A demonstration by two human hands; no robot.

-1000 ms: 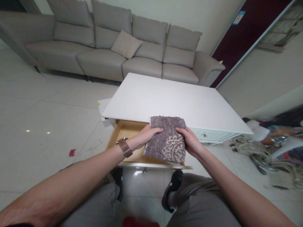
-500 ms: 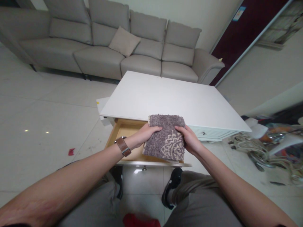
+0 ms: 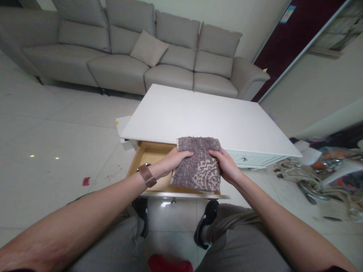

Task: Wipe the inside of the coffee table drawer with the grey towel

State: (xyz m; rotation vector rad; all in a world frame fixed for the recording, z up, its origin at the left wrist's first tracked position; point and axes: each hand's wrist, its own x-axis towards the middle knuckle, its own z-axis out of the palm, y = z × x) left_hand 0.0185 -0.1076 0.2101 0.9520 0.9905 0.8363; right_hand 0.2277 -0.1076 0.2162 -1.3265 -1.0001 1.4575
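Observation:
A folded purple-grey mat (image 3: 198, 162) with a pale woven pattern is held between both hands over an open wooden drawer (image 3: 147, 156). My left hand (image 3: 174, 162), with a brown watch strap on its wrist, grips the mat's left edge. The right edge is gripped by my right hand (image 3: 227, 166). The drawer is pulled out from the front of a low white table (image 3: 198, 117), and the mat hides the drawer's right part.
A grey sectional sofa (image 3: 127, 56) with a cushion stands behind the table. Cluttered cables and objects (image 3: 326, 173) lie on the floor at the right. A small red scrap (image 3: 86, 181) lies on the white tiles at the left. My shoes rest below the drawer front.
The mat and both hands have stayed almost still over the drawer; the view has shifted slightly.

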